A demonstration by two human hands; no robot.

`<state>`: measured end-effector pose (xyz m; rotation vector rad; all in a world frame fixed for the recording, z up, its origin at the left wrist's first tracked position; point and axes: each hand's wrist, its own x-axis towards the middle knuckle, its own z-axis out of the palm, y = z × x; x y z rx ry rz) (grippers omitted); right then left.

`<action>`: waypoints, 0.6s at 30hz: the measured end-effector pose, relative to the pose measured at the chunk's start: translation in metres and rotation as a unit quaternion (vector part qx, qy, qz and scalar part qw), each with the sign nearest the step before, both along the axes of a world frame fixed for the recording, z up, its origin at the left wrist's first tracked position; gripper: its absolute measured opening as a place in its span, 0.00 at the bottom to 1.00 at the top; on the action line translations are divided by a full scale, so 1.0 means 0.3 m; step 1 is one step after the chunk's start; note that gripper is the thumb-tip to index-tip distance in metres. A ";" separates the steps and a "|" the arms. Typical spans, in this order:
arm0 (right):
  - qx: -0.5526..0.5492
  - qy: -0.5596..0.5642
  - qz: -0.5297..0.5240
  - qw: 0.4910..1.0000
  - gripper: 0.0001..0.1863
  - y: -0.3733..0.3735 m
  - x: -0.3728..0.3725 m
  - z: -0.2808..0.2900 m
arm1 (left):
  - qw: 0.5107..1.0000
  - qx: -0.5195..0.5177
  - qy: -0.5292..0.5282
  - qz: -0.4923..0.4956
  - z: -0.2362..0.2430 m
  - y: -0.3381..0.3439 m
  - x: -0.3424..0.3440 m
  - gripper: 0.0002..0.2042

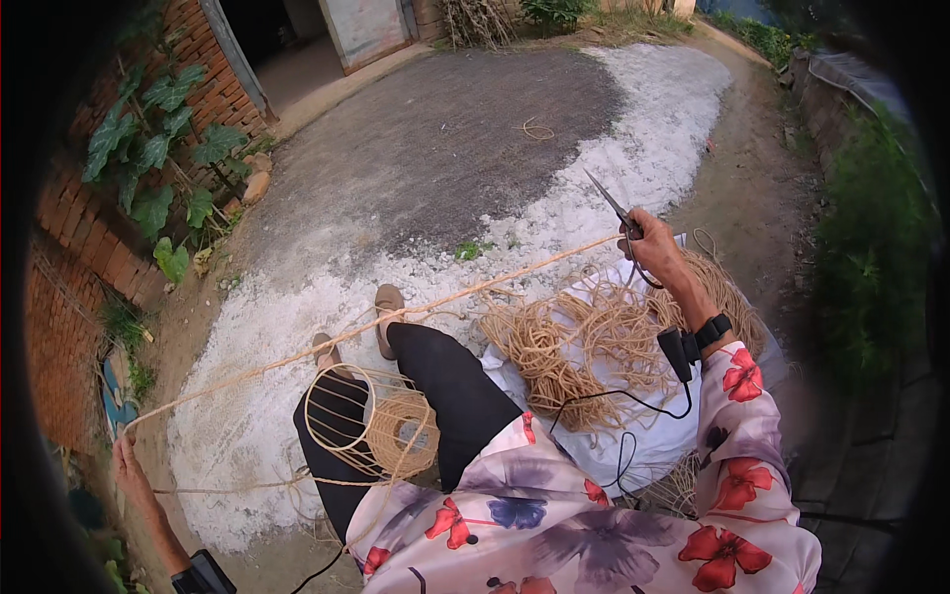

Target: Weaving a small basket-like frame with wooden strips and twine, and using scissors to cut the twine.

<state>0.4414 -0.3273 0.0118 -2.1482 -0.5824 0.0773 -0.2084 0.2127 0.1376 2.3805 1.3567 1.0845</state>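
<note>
My right hand (648, 246), raised at the right, grips black-handled scissors (612, 198) with the blades pointing up and left, along with one end of a tan twisted cord (480, 284). The cord stretches diagonally across to my left hand (136, 470) at the far left, whose fingers are closed on it. A round basket frame (332, 426) of pale rods, with a partly woven base, rests on my legs, with cord trailing from it. Beside my right leg, a large tangled heap of tan cord (559, 371) lies on a white sack (604, 445).
Ground of white grit (228, 495) and dark gravel (426, 129) spreads ahead. A brick wall (74, 247) with leafy plants (158, 148) runs along the left, an open doorway (297, 45) behind. A low wall edge (811, 99) and blurred greenery (861, 247) line the right.
</note>
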 end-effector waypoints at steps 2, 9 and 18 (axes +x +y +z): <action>0.097 0.094 -0.012 0.991 0.07 -0.082 0.046 0.024 | 0.998 -0.019 -0.010 0.055 -0.077 0.211 -0.299 0.18; 0.044 -0.031 0.057 0.997 0.10 0.090 0.088 0.046 | 0.922 -0.175 -0.169 0.301 -0.151 0.191 -0.587 0.18; 0.192 -0.112 0.382 0.897 0.14 0.833 -0.711 0.444 | 0.969 -0.144 -0.054 -0.193 0.122 -0.395 0.401 0.13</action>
